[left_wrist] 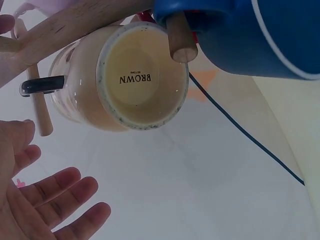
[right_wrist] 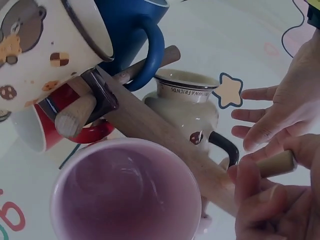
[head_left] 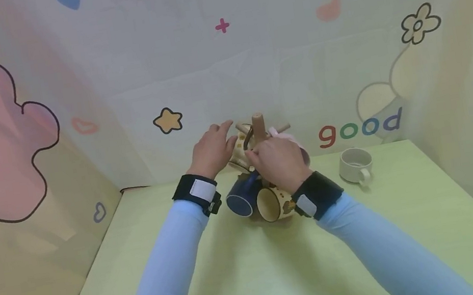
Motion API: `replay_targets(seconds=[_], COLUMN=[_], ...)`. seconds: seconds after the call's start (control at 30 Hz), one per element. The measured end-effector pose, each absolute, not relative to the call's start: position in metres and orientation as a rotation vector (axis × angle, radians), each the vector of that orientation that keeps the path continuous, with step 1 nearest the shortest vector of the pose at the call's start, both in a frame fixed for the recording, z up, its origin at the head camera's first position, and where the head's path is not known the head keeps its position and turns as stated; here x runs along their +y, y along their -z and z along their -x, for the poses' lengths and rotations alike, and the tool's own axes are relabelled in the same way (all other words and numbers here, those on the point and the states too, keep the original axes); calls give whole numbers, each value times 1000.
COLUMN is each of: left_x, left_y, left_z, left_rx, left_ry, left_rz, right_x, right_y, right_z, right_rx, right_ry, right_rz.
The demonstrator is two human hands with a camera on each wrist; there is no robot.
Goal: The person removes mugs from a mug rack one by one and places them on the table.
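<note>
A wooden mug rack point(head_left: 258, 126) stands at the back of the table, several mugs on its pegs. My left hand point(head_left: 213, 150), fingers spread, hovers left of it, apart from a cream mug with a black handle point(left_wrist: 85, 85) whose base reads BROWN. With curled fingers my right hand point(right_wrist: 275, 200) holds a wooden peg point(right_wrist: 278, 165) near the top of the rack; its end pokes out between thumb and fingers. Close to that hand hangs a pink mug point(right_wrist: 125, 195). Lower down hang a blue mug point(head_left: 241, 201) and a cream bear mug point(head_left: 270, 205). A red mug point(right_wrist: 31, 127) shows behind.
On the table point(head_left: 169, 277), right of the rack, a white mug point(head_left: 355, 166) stands upright with its handle toward me. A printed curtain point(head_left: 187, 72) hangs close behind the rack. Dark wrist straps point(head_left: 197, 191) sit on both forearms.
</note>
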State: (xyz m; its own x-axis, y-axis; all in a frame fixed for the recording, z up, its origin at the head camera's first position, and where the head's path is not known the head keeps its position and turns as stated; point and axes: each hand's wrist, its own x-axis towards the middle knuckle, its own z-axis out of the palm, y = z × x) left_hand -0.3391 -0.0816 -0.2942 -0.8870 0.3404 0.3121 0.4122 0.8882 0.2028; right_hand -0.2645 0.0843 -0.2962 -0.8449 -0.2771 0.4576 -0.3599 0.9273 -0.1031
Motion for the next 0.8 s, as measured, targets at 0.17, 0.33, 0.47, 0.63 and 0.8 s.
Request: replay_targets(seconds=[0.17, 0.33, 0.47, 0.63, 0.8], left_x=[-80, -79, -76, -76, -78], left_y=[295, 295, 294, 294, 296], left_z=[344, 345, 346, 346, 346], left_rx=[-2796, -2817, -2804, -2781, -2753], left_ry=[322, 295, 320, 336, 301], left_rz=[581, 597, 597, 572, 570], right_x=[91, 97, 102, 107, 113], right_y=[298, 295, 291, 286, 286], right_z=[269, 270, 269, 268, 270], right_rx=[-2678, -2766, -2782, -2829, -2869], right_ry=[-357, -454, -481, -496, -550], right_rz=[-476, -443, -448, -446, -406])
